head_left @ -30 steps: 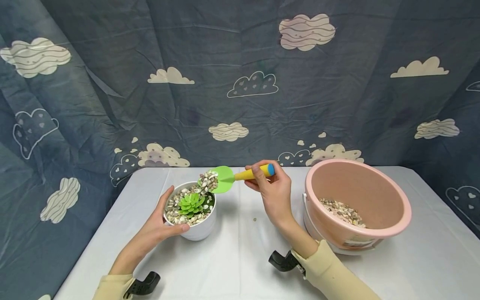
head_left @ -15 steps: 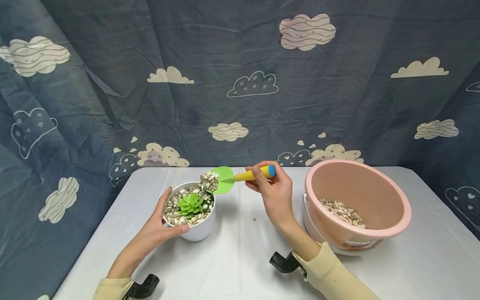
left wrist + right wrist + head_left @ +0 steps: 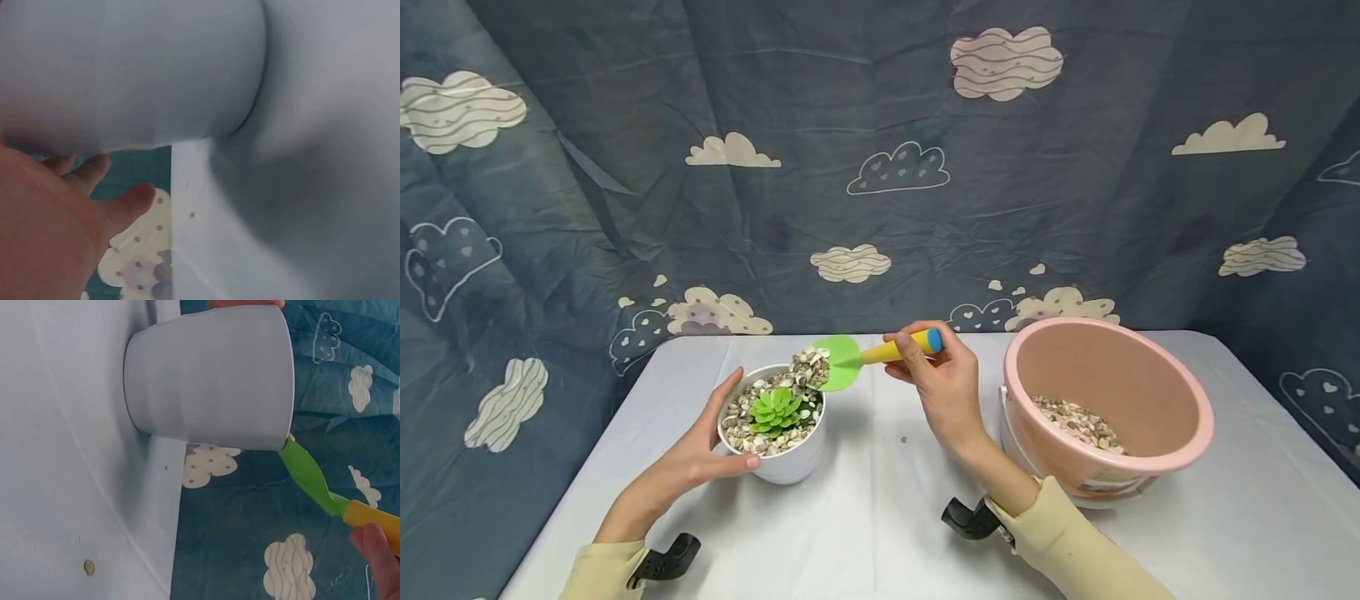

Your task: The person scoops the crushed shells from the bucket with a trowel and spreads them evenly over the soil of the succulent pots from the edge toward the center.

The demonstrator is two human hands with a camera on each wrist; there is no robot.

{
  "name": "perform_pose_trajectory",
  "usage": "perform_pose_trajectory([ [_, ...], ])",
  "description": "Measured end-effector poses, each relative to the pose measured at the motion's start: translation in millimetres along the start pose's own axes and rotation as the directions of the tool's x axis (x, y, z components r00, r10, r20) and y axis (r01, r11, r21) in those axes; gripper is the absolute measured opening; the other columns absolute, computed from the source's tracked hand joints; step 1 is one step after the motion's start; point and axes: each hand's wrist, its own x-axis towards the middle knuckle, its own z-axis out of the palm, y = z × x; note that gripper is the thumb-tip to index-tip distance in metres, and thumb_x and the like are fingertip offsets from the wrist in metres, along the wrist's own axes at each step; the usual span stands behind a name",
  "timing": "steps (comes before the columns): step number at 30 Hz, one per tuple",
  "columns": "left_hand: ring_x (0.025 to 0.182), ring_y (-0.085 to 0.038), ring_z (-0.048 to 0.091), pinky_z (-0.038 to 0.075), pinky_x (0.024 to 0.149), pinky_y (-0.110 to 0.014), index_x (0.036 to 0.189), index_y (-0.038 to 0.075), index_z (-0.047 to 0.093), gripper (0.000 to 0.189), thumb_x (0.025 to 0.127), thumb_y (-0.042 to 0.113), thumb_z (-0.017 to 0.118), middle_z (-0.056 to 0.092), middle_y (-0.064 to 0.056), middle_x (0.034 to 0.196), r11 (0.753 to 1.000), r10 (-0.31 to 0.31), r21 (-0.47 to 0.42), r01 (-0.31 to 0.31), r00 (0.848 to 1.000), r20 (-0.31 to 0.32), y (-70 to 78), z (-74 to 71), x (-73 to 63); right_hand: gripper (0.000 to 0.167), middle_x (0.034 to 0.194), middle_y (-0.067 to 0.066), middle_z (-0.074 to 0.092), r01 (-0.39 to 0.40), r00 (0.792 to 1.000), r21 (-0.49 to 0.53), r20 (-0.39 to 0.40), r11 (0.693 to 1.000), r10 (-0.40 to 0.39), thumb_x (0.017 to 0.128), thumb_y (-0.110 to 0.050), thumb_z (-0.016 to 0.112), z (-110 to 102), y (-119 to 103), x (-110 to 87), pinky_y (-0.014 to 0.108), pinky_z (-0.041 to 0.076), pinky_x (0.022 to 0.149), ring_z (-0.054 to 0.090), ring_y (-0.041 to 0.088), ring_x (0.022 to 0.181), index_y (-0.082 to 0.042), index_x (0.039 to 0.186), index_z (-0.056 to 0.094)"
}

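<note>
A white plant pot stands on the table, holding a green succulent among pebbles. My left hand grips it from the left, thumb on the near side and fingers on the far side. My right hand pinches the yellow handle of a toy shovel with a green blade. Small stones heap on the blade's tip, over the pot's right rim. In the right wrist view, the green blade meets the rim from outside; its loaded end is hidden behind the pot.
A pink bucket stands at the right, with more pebbles at its bottom. One loose pebble lies on the white tablecloth between pot and bucket. Behind the table hangs a dark cloud-patterned curtain.
The whole head view has shifted slightly, so everything appears a little further left. My left thumb has slid slightly left along the pot. The shovel stays over the rim, still loaded.
</note>
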Motion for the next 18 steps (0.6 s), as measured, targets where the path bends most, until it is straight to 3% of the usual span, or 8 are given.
perform_pose_trajectory([
  [3,0.145,-0.038,0.003,0.007,0.106,-0.072,0.158,0.033,0.009,0.112,0.075,0.014,0.082,0.004,-0.009,0.163,1.0,0.025,0.017,-0.025,1.0,0.019,1.3,-4.0,8.0,0.021,0.103,0.021,0.07,0.002,1.0,-0.016,0.017,1.0,-0.002,0.095,-0.014,0.067,-1.1,-0.8,1.4,0.04,0.058,0.073,0.071,0.033,0.087,0.003,0.105,0.06],
  [7,0.144,-0.039,0.012,0.007,0.109,-0.068,0.159,0.029,0.012,0.115,0.071,0.016,0.085,0.01,-0.014,0.162,1.0,-0.004,0.021,0.003,1.0,0.026,1.2,-6.1,11.7,0.02,0.103,0.02,0.07,0.006,1.0,-0.02,0.021,1.0,-0.006,0.095,-0.014,0.066,-1.2,-1.2,1.6,0.04,0.058,0.073,0.071,0.032,0.088,0.003,0.105,0.06],
  [14,0.143,-0.039,0.012,0.008,0.11,-0.065,0.159,0.019,0.011,0.116,0.071,0.017,0.086,0.009,-0.017,0.161,0.998,-0.053,0.022,0.054,0.998,-0.029,0.9,-0.8,7.2,0.02,0.105,0.02,0.07,0.034,0.999,-0.035,0.028,0.999,-0.033,0.095,-0.013,0.066,0.2,-2.7,1.2,0.04,0.058,0.074,0.071,0.031,0.091,0.002,0.106,0.06],
  [18,0.143,-0.041,0.014,0.012,0.108,-0.068,0.159,0.019,0.01,0.117,0.07,0.022,0.087,0.011,-0.018,0.159,0.994,-0.06,0.091,0.065,0.997,-0.054,3.7,2.8,4.9,0.019,0.105,0.017,0.07,0.045,0.999,-0.053,0.031,0.998,-0.043,0.095,-0.013,0.066,2.9,-8.4,-0.5,0.039,0.058,0.074,0.07,0.03,0.093,0.002,0.106,0.06],
])
